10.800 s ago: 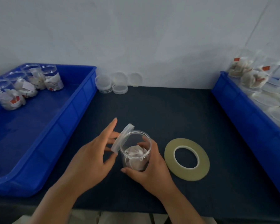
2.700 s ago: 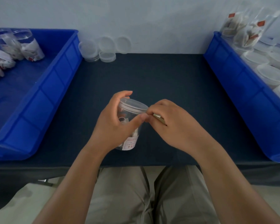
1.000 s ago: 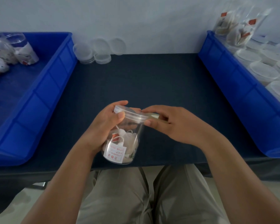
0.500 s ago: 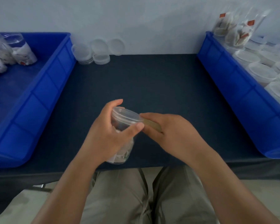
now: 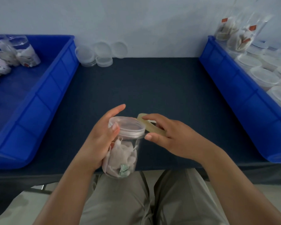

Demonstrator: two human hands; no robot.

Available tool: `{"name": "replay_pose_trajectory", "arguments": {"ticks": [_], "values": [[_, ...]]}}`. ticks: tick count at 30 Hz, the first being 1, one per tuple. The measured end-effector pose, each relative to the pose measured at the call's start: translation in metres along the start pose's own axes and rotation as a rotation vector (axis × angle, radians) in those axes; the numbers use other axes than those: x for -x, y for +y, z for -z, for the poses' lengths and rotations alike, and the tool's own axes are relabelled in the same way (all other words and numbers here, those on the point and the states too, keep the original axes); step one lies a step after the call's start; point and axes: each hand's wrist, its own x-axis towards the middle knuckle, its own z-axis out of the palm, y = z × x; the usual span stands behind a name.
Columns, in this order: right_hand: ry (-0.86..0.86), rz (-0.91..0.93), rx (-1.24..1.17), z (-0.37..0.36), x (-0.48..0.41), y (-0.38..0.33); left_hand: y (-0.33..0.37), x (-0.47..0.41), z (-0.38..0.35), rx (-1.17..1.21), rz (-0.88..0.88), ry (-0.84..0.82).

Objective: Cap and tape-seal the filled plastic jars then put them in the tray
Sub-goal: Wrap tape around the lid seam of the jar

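Dark table beneath both hands, blue tray holding jars well left of the left hand, left hand curled round the capped, filled jar, thumb on its lid, right hand just beside, fingers gripping the tape roll at the lid's rim.

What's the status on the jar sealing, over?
Left hand grips the capped jar. Right hand holds the tape roll beside its lid. Nothing between jar and left blue tray.
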Motion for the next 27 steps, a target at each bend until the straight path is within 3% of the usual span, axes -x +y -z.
{"name": "replay_pose_trajectory", "arguments": {"ticks": [4,7,13,18,23,27], "values": [[-0.052,0.013,-0.067,0.002,-0.002,-0.001,-0.002,-0.006,0.004,-0.094,-0.063,-0.159],[-0.014,0.025,-0.057,0.003,0.000,0.000,0.004,-0.017,0.008,-0.180,-0.131,-0.161],[0.150,-0.038,-0.029,-0.007,0.003,-0.001,0.006,-0.018,0.005,-0.216,-0.130,-0.013],[0.234,-0.090,-0.080,-0.012,0.007,-0.010,0.006,-0.003,-0.015,-0.468,-0.179,0.271],[0.316,-0.076,-0.060,-0.022,0.008,-0.022,0.014,0.003,-0.042,-0.348,-0.070,0.331],[0.279,-0.064,-0.023,-0.021,0.006,-0.021,0.013,-0.003,-0.045,-0.309,-0.079,0.375]]}}
